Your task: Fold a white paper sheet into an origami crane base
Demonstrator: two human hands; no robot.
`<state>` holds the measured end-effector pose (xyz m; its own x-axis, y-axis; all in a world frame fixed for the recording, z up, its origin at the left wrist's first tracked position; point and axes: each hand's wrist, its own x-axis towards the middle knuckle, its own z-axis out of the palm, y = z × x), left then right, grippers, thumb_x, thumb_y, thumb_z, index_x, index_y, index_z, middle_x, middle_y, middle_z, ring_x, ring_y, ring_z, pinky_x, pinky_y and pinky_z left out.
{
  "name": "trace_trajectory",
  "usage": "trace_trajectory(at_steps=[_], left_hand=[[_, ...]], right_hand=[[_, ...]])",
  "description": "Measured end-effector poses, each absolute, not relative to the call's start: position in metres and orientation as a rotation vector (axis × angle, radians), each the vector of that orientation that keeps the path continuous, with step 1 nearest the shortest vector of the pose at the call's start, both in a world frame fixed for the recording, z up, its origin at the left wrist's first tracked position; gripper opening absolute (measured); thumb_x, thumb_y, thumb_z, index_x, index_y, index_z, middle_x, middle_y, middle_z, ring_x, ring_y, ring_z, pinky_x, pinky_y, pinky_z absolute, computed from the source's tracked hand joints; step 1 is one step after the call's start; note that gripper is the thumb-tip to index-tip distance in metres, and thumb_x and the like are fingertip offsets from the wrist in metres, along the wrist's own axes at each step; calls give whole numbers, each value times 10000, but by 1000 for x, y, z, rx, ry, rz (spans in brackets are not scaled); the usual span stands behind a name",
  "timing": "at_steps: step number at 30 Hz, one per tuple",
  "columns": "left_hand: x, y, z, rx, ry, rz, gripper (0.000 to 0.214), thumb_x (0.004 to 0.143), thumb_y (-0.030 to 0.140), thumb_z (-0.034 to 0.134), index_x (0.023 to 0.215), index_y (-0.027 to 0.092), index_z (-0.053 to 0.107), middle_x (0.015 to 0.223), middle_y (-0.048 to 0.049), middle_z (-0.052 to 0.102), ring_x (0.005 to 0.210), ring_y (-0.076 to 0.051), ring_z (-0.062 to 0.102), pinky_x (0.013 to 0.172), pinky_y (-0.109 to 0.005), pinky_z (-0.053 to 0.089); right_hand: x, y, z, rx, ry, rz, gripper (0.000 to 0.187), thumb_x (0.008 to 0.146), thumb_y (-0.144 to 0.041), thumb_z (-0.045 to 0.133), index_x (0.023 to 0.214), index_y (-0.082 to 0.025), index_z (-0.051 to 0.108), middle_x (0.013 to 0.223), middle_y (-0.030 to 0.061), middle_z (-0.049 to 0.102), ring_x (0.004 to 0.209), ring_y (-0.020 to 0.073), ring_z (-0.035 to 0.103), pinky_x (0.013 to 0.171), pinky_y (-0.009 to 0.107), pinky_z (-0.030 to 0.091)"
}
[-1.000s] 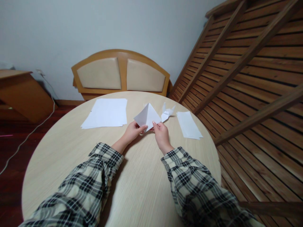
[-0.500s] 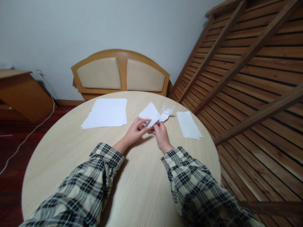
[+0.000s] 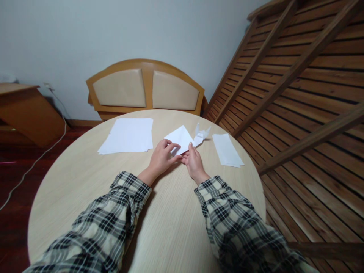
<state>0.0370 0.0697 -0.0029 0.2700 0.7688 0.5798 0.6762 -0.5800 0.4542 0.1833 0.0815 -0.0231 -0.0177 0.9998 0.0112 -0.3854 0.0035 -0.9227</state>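
Note:
A folded white sheet of paper point(image 3: 181, 136) with a pointed far corner is held between my two hands, just above the round table. My left hand point(image 3: 162, 155) has its thumb and fingers closed on the paper's left and near edges. With the thumb on top and fingers underneath, my right hand point(image 3: 194, 162) pinches the right corner. Just beyond that hand stands a white origami figure point(image 3: 200, 135) with two upright points; the held paper partly overlaps it in view.
A stack of white paper point(image 3: 127, 134) lies on the table point(image 3: 165, 212) at the left. Narrower white strips of paper point(image 3: 226, 150) lie at the right. Behind stands a padded wooden headboard point(image 3: 149, 83), and slatted wood panelling point(image 3: 307, 113) leans on the right.
The folded paper has turned and flattened, so its broad face shows more. My right thumb has moved up onto its right corner. The origami figure and paper piles stay put.

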Motion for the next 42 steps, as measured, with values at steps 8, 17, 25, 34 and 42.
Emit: trace_trajectory(at_steps=[8,17,25,34,42], left_hand=[[34,67,-9,2315,1397,1015,279,818,340,694,1043,192,622,953,-51,582,835,-202,566,770,-353,467],[35,42,-9,2292,1511,786,300,780,409,662,986,202,593,858,-35,609,728,-198,564,662,-328,431],[22,30,-10,2574,1421,721,232,811,386,667,948,201,638,876,-65,606,794,-240,558,701,-375,456],[-10,33,2,2707,984,649,217,954,240,510,973,233,726,937,-59,701,879,-209,587,761,-336,478],[-16,30,12,2731,1248,581,276,921,423,544,1019,193,661,964,-90,698,930,-255,624,893,-449,455]], right_hand=[[187,77,-10,-1087,-932,1512,153,962,-223,424,952,-157,562,813,69,706,629,135,673,610,274,590],[203,68,11,-1304,-1205,1798,162,903,-94,459,875,-87,618,724,107,706,584,136,679,549,224,599],[223,74,5,-1282,-1277,1692,111,889,-255,598,917,-152,629,762,74,707,592,152,673,446,232,571],[241,86,-5,-1414,-1775,801,272,769,-302,728,1009,-179,694,677,31,613,625,169,572,617,325,477],[232,74,5,-1331,-2158,688,182,779,-235,687,607,-196,643,629,23,613,577,140,496,557,283,353]])
